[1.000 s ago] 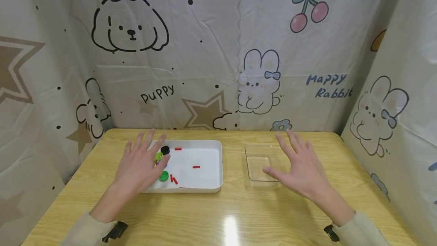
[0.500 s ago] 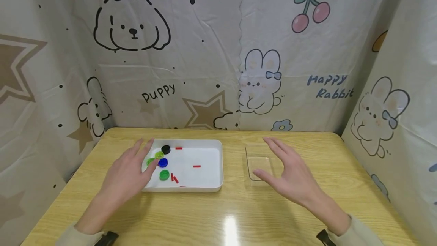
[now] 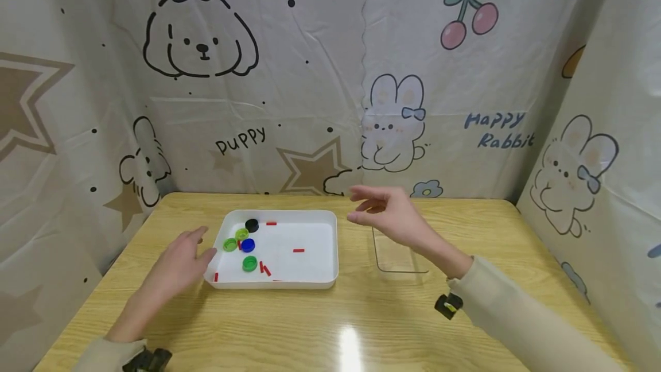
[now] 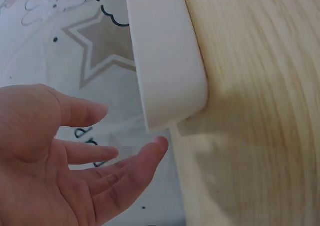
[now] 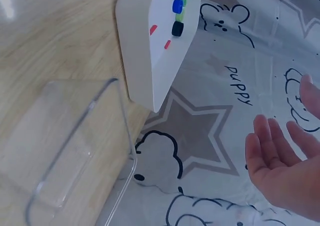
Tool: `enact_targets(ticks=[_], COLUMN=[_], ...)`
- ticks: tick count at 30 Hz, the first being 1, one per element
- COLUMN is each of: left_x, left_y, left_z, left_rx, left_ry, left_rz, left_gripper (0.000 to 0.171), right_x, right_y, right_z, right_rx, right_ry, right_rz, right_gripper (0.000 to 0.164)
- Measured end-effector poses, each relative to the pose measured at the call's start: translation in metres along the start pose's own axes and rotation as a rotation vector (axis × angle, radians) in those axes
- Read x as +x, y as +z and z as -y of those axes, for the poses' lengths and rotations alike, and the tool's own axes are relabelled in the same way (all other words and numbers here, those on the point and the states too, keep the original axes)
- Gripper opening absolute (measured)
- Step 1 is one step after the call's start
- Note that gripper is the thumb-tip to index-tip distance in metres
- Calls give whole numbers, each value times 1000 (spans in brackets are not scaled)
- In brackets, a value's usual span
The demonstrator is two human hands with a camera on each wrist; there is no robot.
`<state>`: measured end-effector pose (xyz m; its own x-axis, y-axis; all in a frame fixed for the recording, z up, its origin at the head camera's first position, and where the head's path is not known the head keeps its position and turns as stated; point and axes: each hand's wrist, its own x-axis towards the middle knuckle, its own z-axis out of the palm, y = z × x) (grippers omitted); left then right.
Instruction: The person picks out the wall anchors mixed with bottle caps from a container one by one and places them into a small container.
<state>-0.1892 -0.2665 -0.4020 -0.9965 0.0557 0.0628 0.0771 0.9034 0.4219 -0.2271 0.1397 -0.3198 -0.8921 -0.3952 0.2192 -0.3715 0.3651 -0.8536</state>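
A white tray [image 3: 317, 234] holds round bottle caps: a black cap [image 3: 252, 225], a blue cap [image 3: 248, 245], a dark green cap [image 3: 249, 263] and lighter green ones. At the tray's left side, my left hand [image 3: 175, 266] has its fingers loosely bent around nothing, fingertips close to the rim. Between the tray and a clear plastic box [image 3: 403, 271], my right hand [image 3: 395, 220] is raised, its thumb and fingers apart with nothing between them. The right wrist view shows that hand [image 5: 285, 176] palm-side, and the box's rim below the tray.
Several small red strips [image 3: 298, 250] lie scattered in the tray. A wooden table [image 3: 289, 326] carries both containers. Behind and at the sides hangs a printed curtain [image 3: 310, 45].
My left hand has drawn back left and down, uncovering the caps and a red strip. The right hand has moved left and up from over the clear box, its fingers bending more.
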Motion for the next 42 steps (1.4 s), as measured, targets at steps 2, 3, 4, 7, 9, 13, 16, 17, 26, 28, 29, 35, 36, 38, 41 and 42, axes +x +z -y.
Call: enact_targets(ticks=[2, 3, 4, 7, 9, 13, 16, 17, 26, 28, 29, 35, 36, 38, 41, 42], left_x=[4, 5, 7, 9, 11, 13, 15, 15, 17, 18, 18, 18, 18, 18, 17, 17], left_y=[3, 5, 6, 9, 11, 13, 14, 14, 16, 16, 16, 17, 17, 17, 16, 16], left_z=[6, 8, 9, 12, 13, 14, 14, 15, 17, 17, 17, 18, 18, 17, 16, 16], left_rx=[-12, -35, -58, -132, -174, -190, -200, -204, -222, -226, -228, -227, -226, -225, -223, -223], left_ry=[-6, -20, -35, -81, -108, -100, -94, -91, -110, -114, -116, -130, -132, -132, -128, -128], left_rz=[22, 43, 63, 122, 145, 152, 159, 160, 173, 172, 171, 171, 170, 169, 167, 167], left_gripper=[60, 60, 60, 57, 52, 43, 38, 37, 37, 37, 37, 37, 37, 37, 38, 38], right_x=[16, 23, 30, 49, 60, 76, 86, 89, 102, 103, 103, 106, 106, 107, 108, 108], right_y=[5, 8, 12, 25, 35, 55, 67, 71, 101, 105, 107, 116, 117, 118, 119, 120], right_z=[-8, -9, -10, -14, -18, -30, -40, -43, -60, -63, -65, -74, -74, -75, -77, -78], right_rx=[13, 22, 16, -15, -43, -59, -55, -65, -143, -163, -173, -237, -240, -246, -239, -241], right_ry=[32, 49, 62, 91, 100, 114, 136, 142, 185, 178, 174, 137, 137, 145, 183, 191], right_rz=[42, 60, 77, 134, 179, 295, 373, 391, 455, 458, 457, 433, 424, 407, 398, 401], right_gripper=[53, 53, 50, 45, 41, 34, 29, 28, 31, 30, 30, 26, 26, 25, 19, 17])
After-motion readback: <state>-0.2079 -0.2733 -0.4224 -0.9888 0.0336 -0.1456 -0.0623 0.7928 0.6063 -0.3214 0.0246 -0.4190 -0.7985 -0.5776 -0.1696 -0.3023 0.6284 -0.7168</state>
